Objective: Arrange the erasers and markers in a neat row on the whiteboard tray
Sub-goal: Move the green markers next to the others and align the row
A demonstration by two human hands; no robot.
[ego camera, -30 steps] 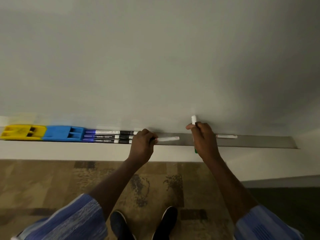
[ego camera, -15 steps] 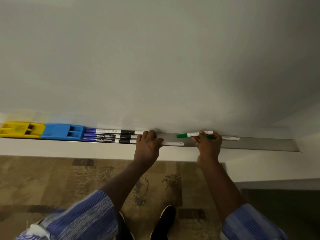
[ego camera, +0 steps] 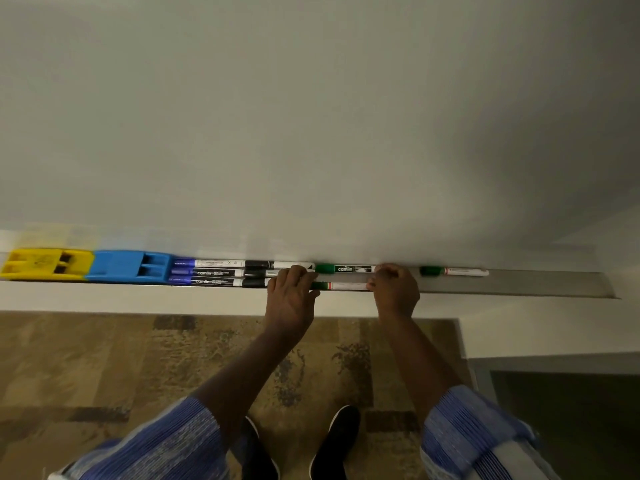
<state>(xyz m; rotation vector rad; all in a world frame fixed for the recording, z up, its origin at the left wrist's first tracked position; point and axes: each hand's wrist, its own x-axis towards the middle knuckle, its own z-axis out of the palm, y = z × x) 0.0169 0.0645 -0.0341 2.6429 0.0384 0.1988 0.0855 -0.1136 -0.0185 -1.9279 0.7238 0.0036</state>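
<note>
Whiteboard tray (ego camera: pixel 554 285), erasers (ego camera: pixel 128 271), markers (ego camera: pixel 221 273), hands (ego camera: pixel 291 292)

Dim, soft light; warped wide-angle edges

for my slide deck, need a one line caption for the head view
Both hands, left and right, line up green markers beside two erasers on the whiteboard tray.

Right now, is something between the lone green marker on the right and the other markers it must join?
Yes. The right hand rests on the tray directly left of the lone green marker, holding the ends of two green markers.
</note>
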